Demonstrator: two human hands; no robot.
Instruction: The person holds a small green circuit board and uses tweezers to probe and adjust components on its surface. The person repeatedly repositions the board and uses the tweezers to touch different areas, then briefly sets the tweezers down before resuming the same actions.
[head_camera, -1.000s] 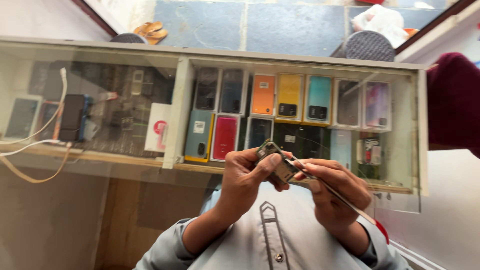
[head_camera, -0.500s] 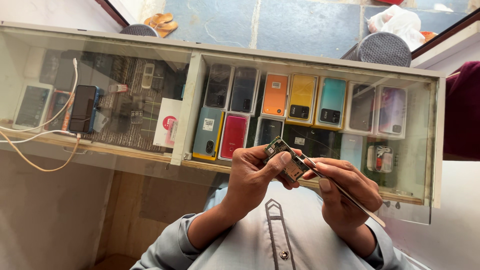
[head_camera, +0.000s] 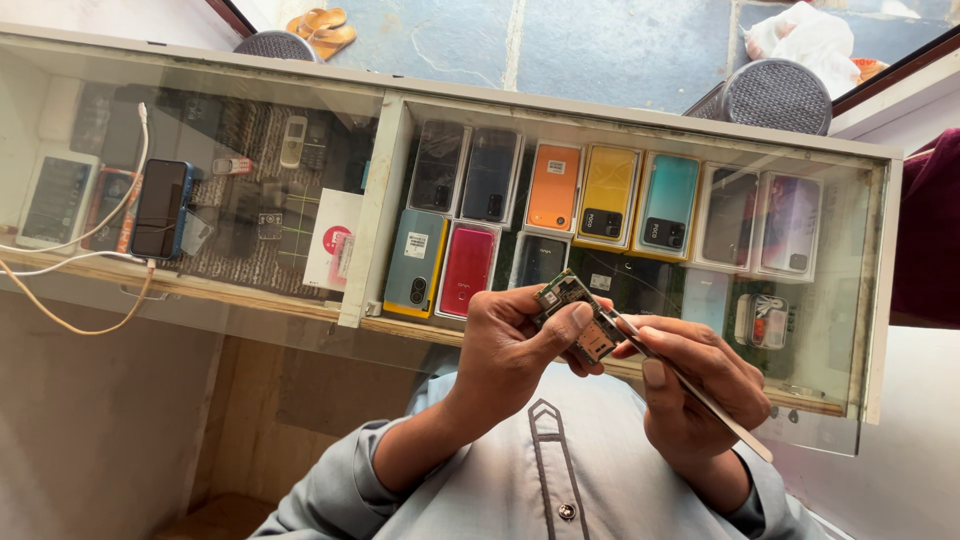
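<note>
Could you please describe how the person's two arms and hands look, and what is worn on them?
Both hands, the left hand and the right hand, are bare: no gloves, and no rings or watch that I can see. Each forearm comes out of a loose pale grey-blue cloth sleeve, pushed up so the wrists and part of the forearms are uncovered. The sleeves belong to a shirt of the same cloth with a buttoned front placket.

The left hand (head_camera: 510, 345) hides part of the small green circuit board (head_camera: 580, 315); beside it, the thin metal tool's tip is too small to tell.
</note>
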